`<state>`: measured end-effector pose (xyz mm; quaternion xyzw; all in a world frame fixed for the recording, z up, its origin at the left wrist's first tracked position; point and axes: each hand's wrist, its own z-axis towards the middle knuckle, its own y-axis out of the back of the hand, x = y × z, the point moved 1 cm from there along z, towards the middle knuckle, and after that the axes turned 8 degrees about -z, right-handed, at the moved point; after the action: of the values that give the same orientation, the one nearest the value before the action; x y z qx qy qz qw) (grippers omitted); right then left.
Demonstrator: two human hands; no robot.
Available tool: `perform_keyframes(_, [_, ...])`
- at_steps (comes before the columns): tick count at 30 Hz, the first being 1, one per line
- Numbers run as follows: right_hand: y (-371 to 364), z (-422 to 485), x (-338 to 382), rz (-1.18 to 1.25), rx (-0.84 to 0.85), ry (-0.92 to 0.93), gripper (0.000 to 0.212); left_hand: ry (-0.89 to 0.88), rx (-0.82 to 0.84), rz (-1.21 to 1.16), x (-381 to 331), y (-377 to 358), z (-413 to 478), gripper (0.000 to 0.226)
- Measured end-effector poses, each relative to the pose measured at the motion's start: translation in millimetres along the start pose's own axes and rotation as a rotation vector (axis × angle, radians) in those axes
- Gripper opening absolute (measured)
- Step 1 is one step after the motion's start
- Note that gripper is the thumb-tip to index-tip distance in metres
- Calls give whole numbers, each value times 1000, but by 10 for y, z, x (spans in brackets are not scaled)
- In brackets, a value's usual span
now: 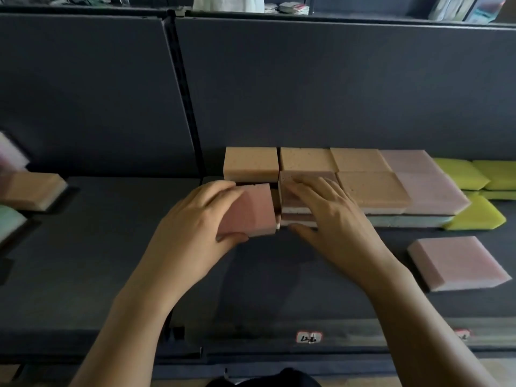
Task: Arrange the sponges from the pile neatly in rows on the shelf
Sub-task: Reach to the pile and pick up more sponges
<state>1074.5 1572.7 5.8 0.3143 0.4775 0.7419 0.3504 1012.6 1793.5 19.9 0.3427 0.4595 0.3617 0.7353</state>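
Shelf lip: dark front edge, nearest the camera, with a small white tag (308, 337); its writing is too blurred to read.
Shelf (111, 247): dark flat board with a dark back panel behind it.
Left hand (192, 233): curled round a pink sponge (248, 213), thumb on its near edge, fingers over its far edge. It holds the sponge just left of the stack.
Right hand (332, 216): fingers nearly straight, lying flat on top of the stack (296, 209); thumb against the stack's near side.
Stack: layered sponges in the front row, directly in front of the back row.
Back row (251, 163): orange sponges side by side against the panel, then a pale pink one, then yellow ones at the far right.
Front row (374, 189): orange, pale pink and yellow sponges, touching the back row.
Loose sponge (458, 263): pink, lying flat near the front right, apart from the rows.
Pile (30, 191): blurred orange, pink and green sponges at the left edge.
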Motion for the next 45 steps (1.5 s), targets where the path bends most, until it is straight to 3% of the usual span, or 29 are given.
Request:
perform_keyframes(15, [-173,120,-122,-87,-87,-26,66,-24,50,34,140,-201,388,71])
perform_keyframes(23, [-217,123,-175,-91,-36,-84,69,-44,97,51,188,-318,486,66])
perform_keyframes(27, [-235,150,-202,-69,-27,-73,65,-50,124,64,176,-344,498,74])
perform_keyframes(45, [-240,151,-192,-89,-47,-97,76,-29,29,95,143,-455,449,66])
